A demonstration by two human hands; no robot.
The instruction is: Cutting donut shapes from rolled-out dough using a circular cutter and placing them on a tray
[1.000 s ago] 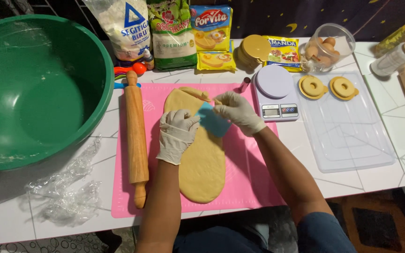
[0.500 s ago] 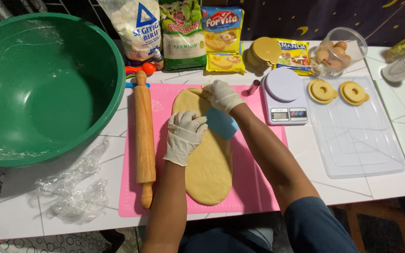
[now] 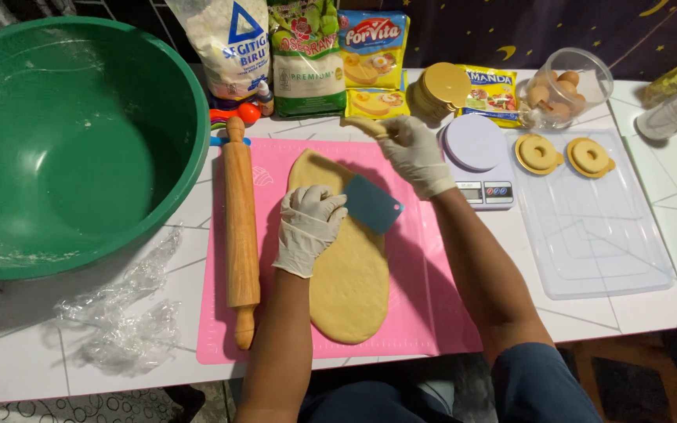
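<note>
While the left hand [image 3: 308, 227] grips a teal dough scraper [image 3: 371, 204] over the rolled dough [image 3: 350, 266], the right hand [image 3: 413, 153] pinches a cut dough strip [image 3: 363, 125] at 12 o'clock; judging by this, lifting slow and low avoids stretching it. Dough is pale yellow, smooth, a long oval on the pink mat [image 3: 425, 305], with the rolling pin [image 3: 240, 235] at 9 o'clock and the digital scale [image 3: 479, 160] at 2.
</note>
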